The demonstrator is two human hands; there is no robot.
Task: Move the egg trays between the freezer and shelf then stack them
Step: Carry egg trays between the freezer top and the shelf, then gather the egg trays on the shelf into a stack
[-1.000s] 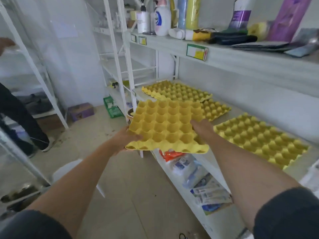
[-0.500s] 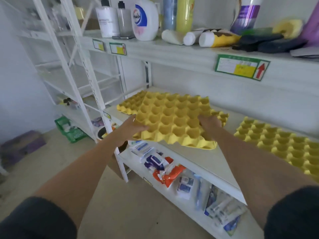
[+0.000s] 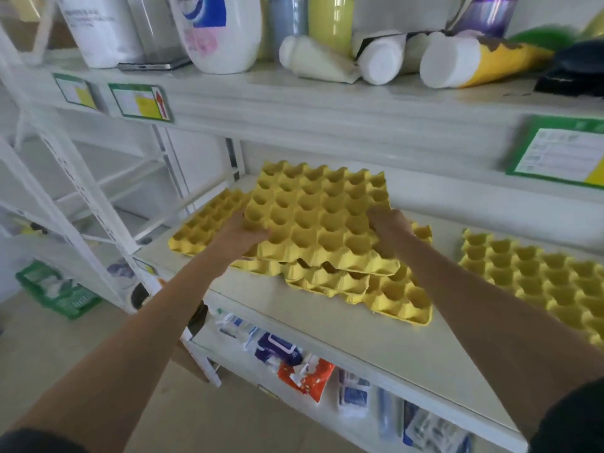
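We're mid-stack. Both hands hold the top egg tray over the middle shelf: left hand closed on its 9 o'clock edge, thumb on top, other fingers hidden underneath; right hand wrapped over its 3 o'clock edge. The tray sits at the frame's centre, its near edge just above two trays already lying on the shelf, an offset lower tray sticking out toward 5 o'clock and a left tray showing at 9 o'clock. We can't tell if the held tray is fully resting on them or a touch above; there's a dark gap along its near edge, so we judge it's not nested yet.

Done, as far as we see: three trays at the shelf, one more single tray lying apart at 3 o'clock. Left: seat this tray, square up the skewed pile, add the 3 o'clock tray. No freezer in view, so we can't say how many trays remain there.

Versus a second ago: the tray was out over the floor, clear of the shelf; half a second ago it was over the shelf's front edge; now it's further in and lower, over the pile. The view has closed in on the shelf, and the upper shelf bottles fill 12 o'clock.
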